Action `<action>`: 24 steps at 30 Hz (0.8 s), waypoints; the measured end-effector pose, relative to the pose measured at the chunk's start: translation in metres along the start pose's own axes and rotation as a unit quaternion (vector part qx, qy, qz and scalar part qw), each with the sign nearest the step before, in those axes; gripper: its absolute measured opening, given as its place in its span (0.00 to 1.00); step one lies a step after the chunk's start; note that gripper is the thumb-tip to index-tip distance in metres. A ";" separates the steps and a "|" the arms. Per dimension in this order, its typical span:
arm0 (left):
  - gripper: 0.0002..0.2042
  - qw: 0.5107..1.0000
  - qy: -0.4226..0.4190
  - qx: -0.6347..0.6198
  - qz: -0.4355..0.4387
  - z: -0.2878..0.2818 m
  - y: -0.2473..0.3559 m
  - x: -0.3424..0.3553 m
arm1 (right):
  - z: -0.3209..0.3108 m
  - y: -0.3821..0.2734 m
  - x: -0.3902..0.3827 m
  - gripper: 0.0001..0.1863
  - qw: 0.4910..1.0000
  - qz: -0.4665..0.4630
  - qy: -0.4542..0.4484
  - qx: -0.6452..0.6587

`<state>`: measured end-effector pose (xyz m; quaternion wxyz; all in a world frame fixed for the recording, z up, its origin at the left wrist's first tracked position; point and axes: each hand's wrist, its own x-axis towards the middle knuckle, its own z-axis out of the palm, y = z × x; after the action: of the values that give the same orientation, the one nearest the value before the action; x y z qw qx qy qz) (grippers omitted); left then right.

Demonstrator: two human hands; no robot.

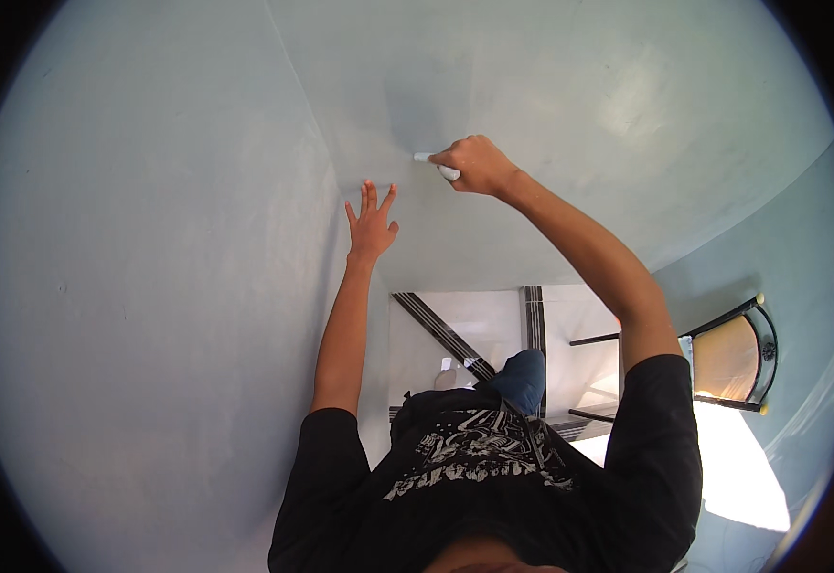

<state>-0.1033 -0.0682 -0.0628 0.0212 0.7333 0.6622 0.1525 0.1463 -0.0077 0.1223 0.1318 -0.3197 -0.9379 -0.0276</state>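
Note:
My right hand [476,164] is closed around a small white hand tool [449,173]. A pale, narrow end of the tool sticks out past my fingers toward the left, at the pale grey-green wall [551,105]; most of it is hidden in my grip, so its exact kind does not show. Lower and to the left, my left hand [371,229] is open, its fingers spread and pointing up at the wall beside the corner. It holds nothing. Whether its fingertips touch the surface is hard to tell.
Another wall [149,239] meets this one at a corner on my left. At the lower right stands a chair [727,358] with a black metal frame and tan padding. Below, the pale floor [474,313] has dark striped bands. Bright light falls at the lower right.

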 end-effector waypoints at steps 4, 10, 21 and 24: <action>0.44 1.000 -0.001 -0.003 0.004 -0.003 0.003 0.003 | -0.057 0.010 0.002 0.15 0.999 -0.010 0.031 -0.040; 0.44 1.000 -0.004 0.012 0.013 -0.004 0.005 0.009 | -0.146 0.012 0.009 0.15 0.990 0.003 0.066 -0.123; 0.43 1.000 -0.014 0.010 0.022 -0.003 0.011 0.014 | -0.238 0.016 -0.011 0.08 0.933 -0.014 0.229 -0.277; 0.43 0.999 -0.025 0.009 0.024 -0.011 0.005 0.006 | -0.196 0.026 -0.027 0.10 0.793 -0.131 0.535 -0.261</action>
<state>-0.1009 -0.0652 -0.0497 0.0272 0.7529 0.6448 0.1291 0.2277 -0.0294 0.3027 0.5193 -0.1503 -0.7078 -0.4547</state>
